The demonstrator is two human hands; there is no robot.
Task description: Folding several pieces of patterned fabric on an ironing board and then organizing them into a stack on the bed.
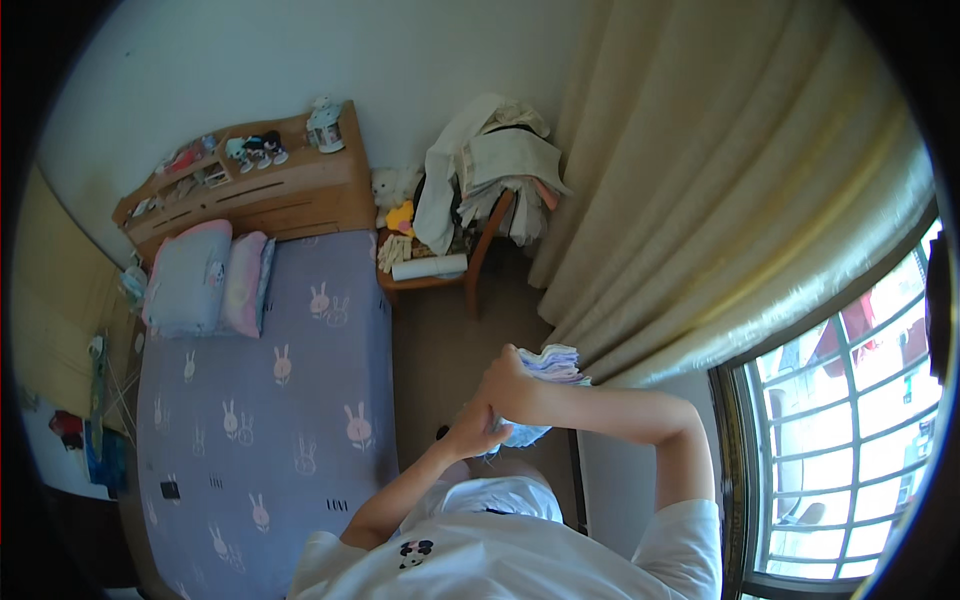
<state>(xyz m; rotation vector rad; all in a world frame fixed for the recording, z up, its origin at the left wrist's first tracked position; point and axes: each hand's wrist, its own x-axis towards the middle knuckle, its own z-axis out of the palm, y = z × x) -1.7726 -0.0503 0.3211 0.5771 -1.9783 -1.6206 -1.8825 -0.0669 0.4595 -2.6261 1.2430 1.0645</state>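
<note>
In front of my body, a bundle of folded fabric [553,364] in white, lilac and light blue is gripped by both hands. My right hand [514,386] reaches over it from the right side and hides its middle. My left hand [472,429] lies below and to the left, its thumb against the lower, light blue part of the bundle. The two hands touch or overlap. Frilled, layered edges stick out at the upper right, beyond my right wrist. The exact kind of fabric item cannot be told.
A bed [300,420] with a rabbit-print sheet and pillows [187,281] stands left. Beyond my hands, a wooden chair [472,289] carries piled clothes [514,161], a white roll [429,267] and a yellow toy [400,217]. Beige curtains [675,225] and a barred window [840,442] are right.
</note>
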